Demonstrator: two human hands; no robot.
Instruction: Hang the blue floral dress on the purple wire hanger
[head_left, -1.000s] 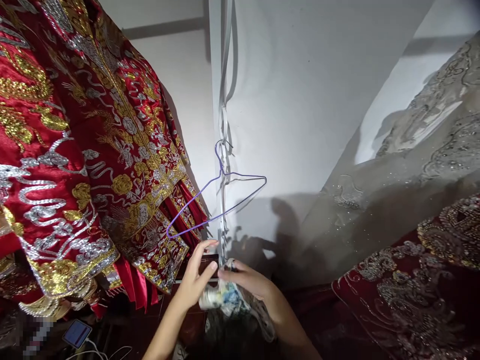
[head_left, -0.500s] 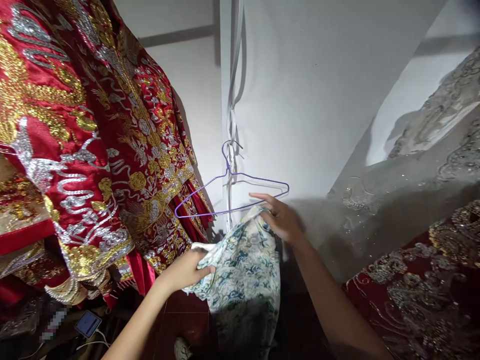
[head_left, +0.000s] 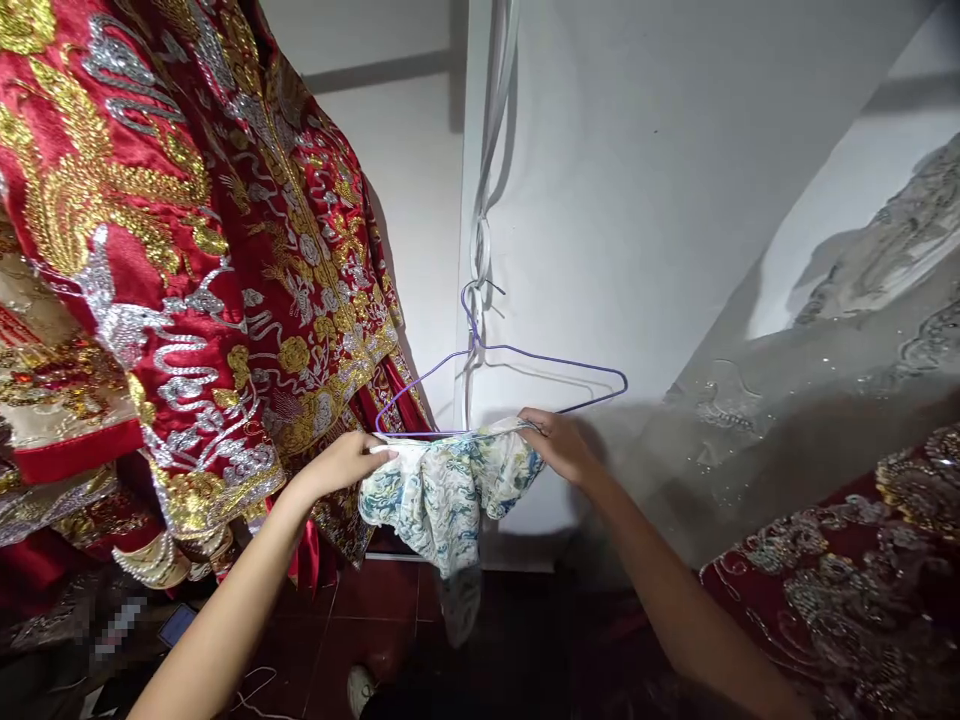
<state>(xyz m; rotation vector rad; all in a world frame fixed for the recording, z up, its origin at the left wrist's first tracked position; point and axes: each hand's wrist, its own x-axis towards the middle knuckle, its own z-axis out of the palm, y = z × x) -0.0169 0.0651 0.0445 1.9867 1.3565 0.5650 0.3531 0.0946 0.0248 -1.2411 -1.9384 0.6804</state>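
White wall (head_left: 600, 200) behind, and it's left grip (head_left: 351, 460) and right grip (head_left: 559, 446) both pinching the top edge of a blue-patterned white garment (head_left: 448, 495), stretched across the lower bar of the purple hanger (head_left: 475, 343); red embroidered jacket (head_left: 300, 270) at left.

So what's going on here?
A person is holding up a patterned cloth by its upper edge, the left grip at one side and the right grip at the other. The cloth hides part of the lower bar of a purple hanger; whether it passes over the bar is unclear. A red embroidered garment hangs to the left.
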